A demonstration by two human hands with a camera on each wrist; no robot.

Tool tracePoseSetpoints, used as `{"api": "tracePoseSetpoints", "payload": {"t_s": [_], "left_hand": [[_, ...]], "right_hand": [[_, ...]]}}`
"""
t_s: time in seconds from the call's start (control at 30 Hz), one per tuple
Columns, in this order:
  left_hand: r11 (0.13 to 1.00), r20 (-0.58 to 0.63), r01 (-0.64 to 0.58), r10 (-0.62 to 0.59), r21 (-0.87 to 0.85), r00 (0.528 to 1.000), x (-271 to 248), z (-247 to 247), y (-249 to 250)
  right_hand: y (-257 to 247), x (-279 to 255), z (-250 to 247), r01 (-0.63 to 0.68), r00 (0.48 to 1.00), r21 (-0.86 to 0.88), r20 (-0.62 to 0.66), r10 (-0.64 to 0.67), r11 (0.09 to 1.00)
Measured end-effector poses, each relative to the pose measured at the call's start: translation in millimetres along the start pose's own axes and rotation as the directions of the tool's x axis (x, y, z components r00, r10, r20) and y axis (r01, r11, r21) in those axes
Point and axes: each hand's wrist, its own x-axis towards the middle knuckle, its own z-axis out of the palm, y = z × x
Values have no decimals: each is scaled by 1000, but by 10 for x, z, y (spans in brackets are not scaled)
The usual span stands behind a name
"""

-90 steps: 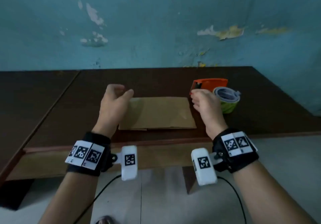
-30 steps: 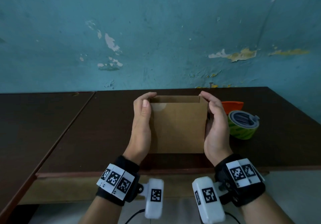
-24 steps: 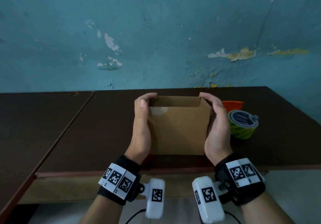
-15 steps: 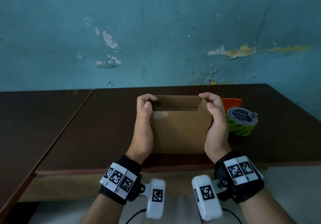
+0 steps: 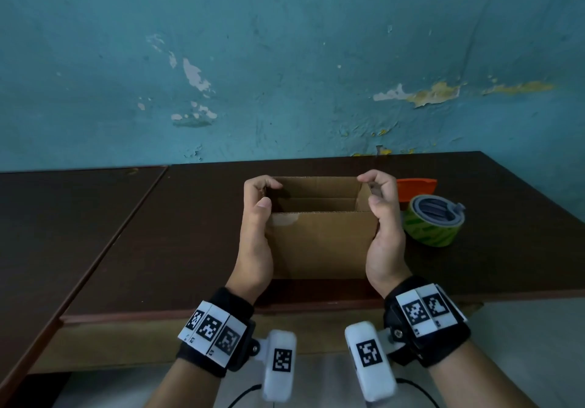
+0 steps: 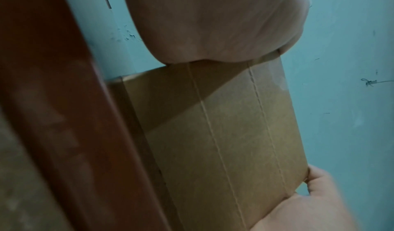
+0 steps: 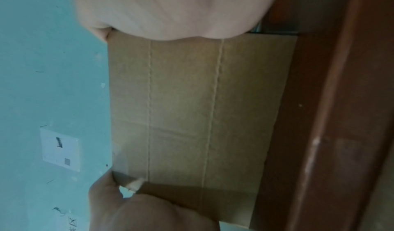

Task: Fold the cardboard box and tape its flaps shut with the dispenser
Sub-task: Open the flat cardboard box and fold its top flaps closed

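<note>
A brown cardboard box [image 5: 319,243] stands upright on the dark wooden table [image 5: 177,249], its top spread open into a rectangle. My left hand [image 5: 256,217] grips its left side, fingers curled over the upper rim and thumb on the near wall. My right hand [image 5: 381,214] grips the right side the same way. The box's near wall [image 6: 221,133] with two vertical creases fills the left wrist view, and the same wall [image 7: 192,103] fills the right wrist view. An orange tape dispenser [image 5: 416,187] lies behind my right hand, partly hidden.
A green patterned tape roll [image 5: 432,219] lies just right of the box. The teal wall [image 5: 285,59] rises behind the table. A second table [image 5: 63,217] adjoins on the left. The table's front edge [image 5: 285,308] runs close under my wrists.
The box lay flat three seconds ago; both hands have stood it up and spread it from a flat sleeve into an open rectangle, with fingers curling further over the rim.
</note>
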Motion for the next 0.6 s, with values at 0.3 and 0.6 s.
{"api": "tracePoseSetpoints", "payload": {"t_s": [0.3,0.6], "left_hand": [[990,105,126,-119,-63,987,86,-143,58],[965,116,231,-217,-121,969,65,-219,137]], "right_hand": [[19,117,24,-122,991,52,-50,124,991],[-11,132,-12,-139,989,46,-48,141,989]]}}
